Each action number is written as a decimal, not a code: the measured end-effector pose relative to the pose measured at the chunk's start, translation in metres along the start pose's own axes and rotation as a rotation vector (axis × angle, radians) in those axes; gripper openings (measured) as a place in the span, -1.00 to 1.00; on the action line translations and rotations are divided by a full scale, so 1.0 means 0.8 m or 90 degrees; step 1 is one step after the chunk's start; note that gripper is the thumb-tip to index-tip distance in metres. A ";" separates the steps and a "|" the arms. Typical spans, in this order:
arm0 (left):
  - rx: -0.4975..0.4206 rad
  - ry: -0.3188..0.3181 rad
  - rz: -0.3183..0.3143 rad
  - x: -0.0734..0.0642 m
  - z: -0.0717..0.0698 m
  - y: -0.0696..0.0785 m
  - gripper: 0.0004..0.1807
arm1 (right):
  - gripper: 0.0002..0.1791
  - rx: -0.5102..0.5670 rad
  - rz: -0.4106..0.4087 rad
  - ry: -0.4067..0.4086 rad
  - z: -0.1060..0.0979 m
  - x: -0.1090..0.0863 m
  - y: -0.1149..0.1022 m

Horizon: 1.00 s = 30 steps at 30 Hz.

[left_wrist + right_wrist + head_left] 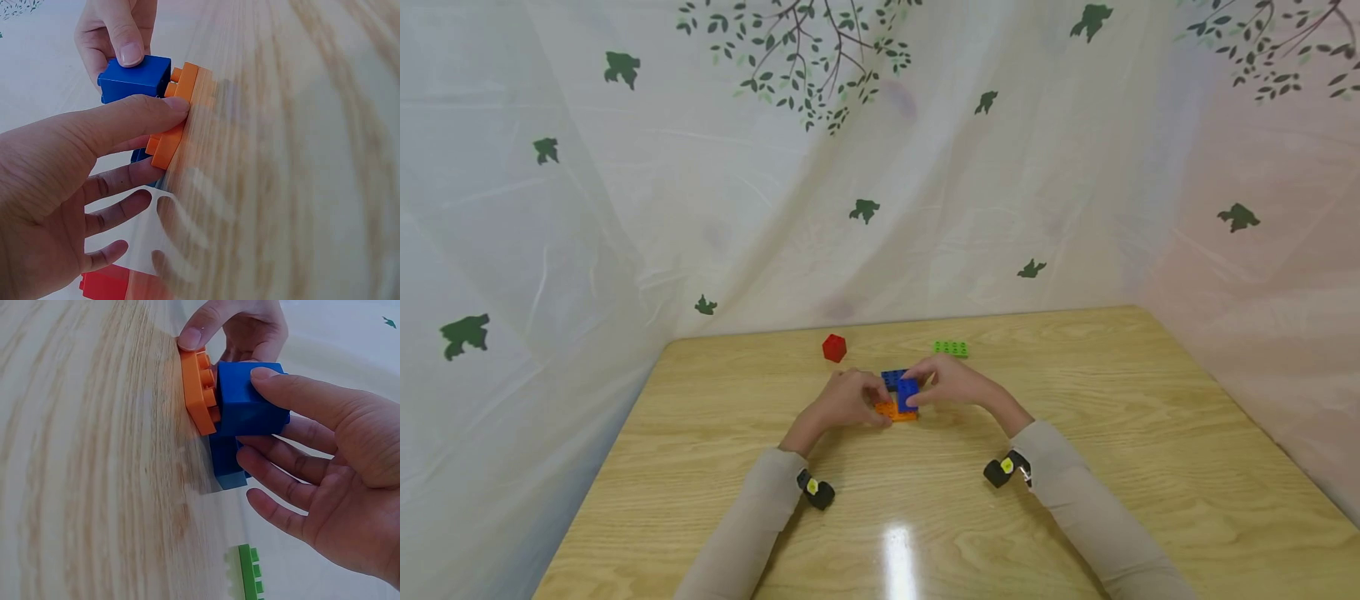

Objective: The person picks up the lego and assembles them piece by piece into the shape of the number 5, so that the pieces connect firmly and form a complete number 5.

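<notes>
An orange building brick [196, 394], flat with studs up, lies on the table. My left hand [852, 397] pinches its end, thumb [172, 104] at the near side and a fingertip at the far side. My right hand [951, 381] grips a taller blue building brick [250, 400] between thumb and fingers. This blue brick is right over the studs of the orange one, at its right part in the head view. Behind them a darker blue brick [892, 379] rests on the table, partly hidden by the right hand and the taller brick.
At the back left of the wooden table [715, 400] stands a red brick [834, 348]. A flat green brick [951, 348] lies at the back right, beyond the right hand. A patterned curtain [925, 267] hangs along the table's back edge.
</notes>
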State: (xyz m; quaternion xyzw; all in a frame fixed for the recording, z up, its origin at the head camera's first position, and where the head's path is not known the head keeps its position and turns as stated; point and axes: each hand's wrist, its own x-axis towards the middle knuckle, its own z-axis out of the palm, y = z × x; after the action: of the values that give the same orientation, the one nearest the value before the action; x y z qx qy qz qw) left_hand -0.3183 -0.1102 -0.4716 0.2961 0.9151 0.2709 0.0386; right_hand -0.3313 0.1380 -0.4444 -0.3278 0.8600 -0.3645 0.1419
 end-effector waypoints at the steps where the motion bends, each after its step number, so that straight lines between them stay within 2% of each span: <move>1: 0.001 -0.001 0.000 0.000 0.000 0.000 -0.75 | -0.53 -0.001 -0.001 0.000 0.001 0.000 0.001; 11: 0.022 0.001 0.001 0.000 -0.001 0.001 -0.72 | -0.53 0.013 -0.002 -0.010 0.003 0.002 0.000; 22: -0.006 0.002 0.002 -0.001 -0.001 0.000 -0.74 | -0.55 0.008 -0.004 -0.013 0.005 0.003 -0.004; 30: -0.004 0.005 0.004 -0.001 -0.001 0.000 -0.74 | -0.59 -0.008 -0.007 -0.010 0.007 0.003 -0.008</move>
State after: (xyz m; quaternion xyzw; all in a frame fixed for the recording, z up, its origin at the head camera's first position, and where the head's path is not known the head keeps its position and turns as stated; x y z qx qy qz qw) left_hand -0.3178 -0.1111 -0.4715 0.2979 0.9135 0.2749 0.0351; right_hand -0.3274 0.1299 -0.4434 -0.3364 0.8592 -0.3573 0.1449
